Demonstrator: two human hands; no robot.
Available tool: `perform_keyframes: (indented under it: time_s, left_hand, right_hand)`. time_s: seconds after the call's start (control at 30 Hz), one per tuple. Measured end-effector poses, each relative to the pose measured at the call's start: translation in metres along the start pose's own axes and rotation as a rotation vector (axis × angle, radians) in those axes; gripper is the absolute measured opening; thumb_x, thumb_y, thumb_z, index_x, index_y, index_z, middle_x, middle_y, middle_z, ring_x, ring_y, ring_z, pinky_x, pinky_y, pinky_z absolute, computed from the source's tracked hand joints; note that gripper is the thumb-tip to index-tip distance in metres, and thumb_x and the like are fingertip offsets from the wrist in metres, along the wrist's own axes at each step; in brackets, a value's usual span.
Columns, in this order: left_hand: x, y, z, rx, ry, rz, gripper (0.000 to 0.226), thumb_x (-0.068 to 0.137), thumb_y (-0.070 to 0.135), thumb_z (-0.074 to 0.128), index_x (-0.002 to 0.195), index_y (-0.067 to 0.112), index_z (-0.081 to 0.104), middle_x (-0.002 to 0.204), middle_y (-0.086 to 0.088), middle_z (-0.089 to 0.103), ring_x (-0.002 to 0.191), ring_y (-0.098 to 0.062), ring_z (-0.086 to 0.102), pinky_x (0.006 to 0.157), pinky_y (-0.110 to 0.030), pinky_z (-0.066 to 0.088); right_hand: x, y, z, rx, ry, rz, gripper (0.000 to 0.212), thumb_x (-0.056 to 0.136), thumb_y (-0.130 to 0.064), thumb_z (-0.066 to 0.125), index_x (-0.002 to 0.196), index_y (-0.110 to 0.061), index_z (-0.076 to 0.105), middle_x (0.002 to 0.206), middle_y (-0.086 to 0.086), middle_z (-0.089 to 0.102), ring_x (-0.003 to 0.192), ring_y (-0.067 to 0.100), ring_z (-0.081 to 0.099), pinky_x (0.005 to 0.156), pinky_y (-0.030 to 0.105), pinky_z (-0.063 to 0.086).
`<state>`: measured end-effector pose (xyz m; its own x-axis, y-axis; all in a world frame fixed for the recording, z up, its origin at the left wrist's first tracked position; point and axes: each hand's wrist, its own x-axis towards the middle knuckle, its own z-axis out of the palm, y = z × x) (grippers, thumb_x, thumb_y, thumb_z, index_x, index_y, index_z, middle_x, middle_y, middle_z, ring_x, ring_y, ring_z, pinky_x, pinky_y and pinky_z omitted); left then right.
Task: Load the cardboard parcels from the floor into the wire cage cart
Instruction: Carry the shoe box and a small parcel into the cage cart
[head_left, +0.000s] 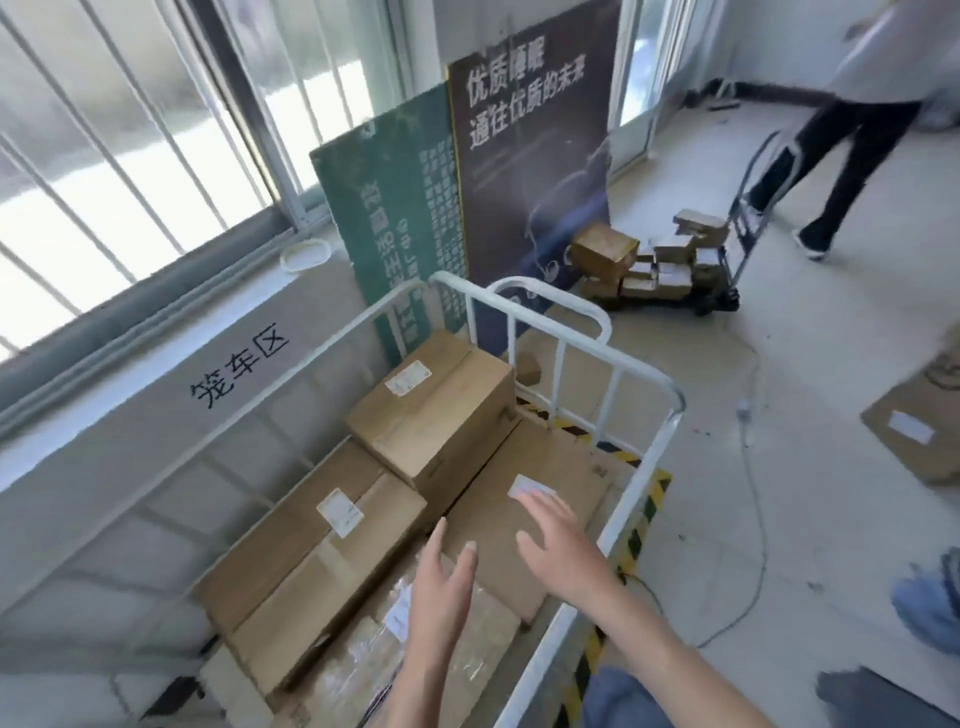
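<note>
The white wire cage cart (566, 312) stands against the wall and holds several cardboard parcels. A tall box (441, 415) sits at the back, a long box (306, 545) on the left, a flat box (550, 467) on the right, and a tape-wrapped parcel (488, 639) at the front. My left hand (441, 587) hovers open above the tape-wrapped parcel, fingers straight. Over the flat box my right hand (556, 540) is spread open, near its white label; I cannot tell whether it touches. Another flat parcel (919, 421) lies on the floor at the right.
A person (852, 130) walks at the back right beside a hand trolley (743, 228) stacked with small boxes (660, 265). Two sign boards (524, 171) lean behind the cart. A cable (753, 493) trails across the floor. Yellow-black tape (654, 493) marks the cart's bay.
</note>
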<state>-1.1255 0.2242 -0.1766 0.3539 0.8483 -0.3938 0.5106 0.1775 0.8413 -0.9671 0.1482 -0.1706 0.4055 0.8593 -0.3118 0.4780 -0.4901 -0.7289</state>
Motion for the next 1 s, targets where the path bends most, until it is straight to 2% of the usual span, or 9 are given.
perform_keyframes:
  time_s: [0.17, 0.23, 0.33, 0.43, 0.57, 0.73, 0.83, 1.0]
  left_hand:
    - [0.005, 0.081, 0.100, 0.059, -0.201, 0.182, 0.060, 0.096, 0.040, 0.058, 0.151, 0.027, 0.039, 0.154, 0.010, 0.040, 0.139, -0.005, 0.037, 0.104, -0.022, 0.030]
    - [0.003, 0.114, 0.149, 0.097, -0.317, 0.245, 0.062, 0.095, 0.045, 0.056, 0.152, 0.027, 0.037, 0.155, 0.009, 0.039, 0.137, -0.004, 0.037, 0.107, -0.025, 0.031]
    - [-0.004, 0.159, 0.229, 0.160, -0.445, 0.332, 0.061, 0.096, 0.041, 0.056, 0.152, 0.024, 0.038, 0.155, 0.006, 0.040, 0.141, -0.009, 0.036, 0.109, -0.023, 0.028]
    - [-0.015, 0.200, 0.309, 0.206, -0.537, 0.393, 0.060, 0.097, 0.038, 0.056, 0.152, 0.022, 0.037, 0.153, 0.005, 0.042, 0.142, -0.011, 0.036, 0.108, -0.022, 0.029]
    - [-0.033, 0.248, 0.407, 0.279, -0.625, 0.447, 0.063, 0.097, 0.044, 0.055, 0.154, 0.027, 0.032, 0.150, 0.002, 0.048, 0.134, -0.015, 0.048, 0.113, -0.031, 0.034]
    - [-0.052, 0.292, 0.488, 0.329, -0.716, 0.524, 0.062, 0.098, 0.043, 0.054, 0.154, 0.028, 0.033, 0.156, 0.007, 0.038, 0.143, -0.008, 0.034, 0.112, -0.024, 0.027]
    - [-0.051, 0.318, 0.533, 0.345, -0.760, 0.552, 0.062, 0.098, 0.041, 0.054, 0.154, 0.026, 0.033, 0.157, 0.004, 0.038, 0.143, -0.011, 0.034, 0.116, -0.030, 0.029]
    - [-0.031, 0.351, 0.602, 0.432, -0.803, 0.631, 0.062, 0.098, 0.043, 0.054, 0.154, 0.028, 0.033, 0.153, 0.001, 0.046, 0.136, -0.020, 0.047, 0.113, -0.041, 0.038]
  right_hand:
    - [-0.033, 0.055, -0.091, 0.062, 0.239, 0.132, 0.057, 0.102, -0.029, 0.042, 0.156, -0.037, 0.024, 0.165, -0.014, 0.015, 0.152, 0.008, 0.005, 0.122, 0.035, 0.013]
    - [-0.047, 0.084, -0.126, 0.093, 0.328, 0.182, 0.057, 0.103, -0.029, 0.043, 0.157, -0.035, 0.025, 0.164, -0.013, 0.017, 0.152, 0.007, 0.009, 0.121, 0.030, 0.014]
    - [-0.065, 0.134, -0.181, 0.097, 0.447, 0.244, 0.057, 0.103, -0.025, 0.046, 0.156, -0.028, 0.028, 0.163, -0.010, 0.022, 0.150, 0.009, 0.014, 0.118, 0.022, 0.011]
    - [-0.079, 0.189, -0.240, 0.099, 0.485, 0.304, 0.057, 0.103, -0.024, 0.047, 0.156, -0.023, 0.027, 0.163, -0.006, 0.022, 0.151, 0.010, 0.016, 0.115, 0.017, 0.010]
    - [-0.093, 0.257, -0.322, 0.098, 0.596, 0.349, 0.059, 0.102, -0.024, 0.050, 0.156, -0.022, 0.027, 0.165, -0.003, 0.020, 0.151, 0.013, 0.017, 0.121, 0.025, 0.015]
    - [-0.117, 0.314, -0.384, 0.111, 0.698, 0.413, 0.060, 0.103, -0.028, 0.047, 0.157, -0.026, 0.023, 0.166, -0.006, 0.016, 0.152, 0.012, 0.013, 0.121, 0.028, 0.015]
    - [-0.123, 0.342, -0.417, 0.136, 0.739, 0.438, 0.060, 0.103, -0.031, 0.045, 0.158, -0.028, 0.021, 0.166, -0.007, 0.013, 0.152, 0.012, 0.010, 0.122, 0.031, 0.015]
    - [-0.121, 0.382, -0.473, 0.177, 0.808, 0.484, 0.061, 0.103, -0.030, 0.044, 0.159, -0.028, 0.019, 0.167, -0.008, 0.009, 0.153, 0.011, 0.006, 0.122, 0.033, 0.015]
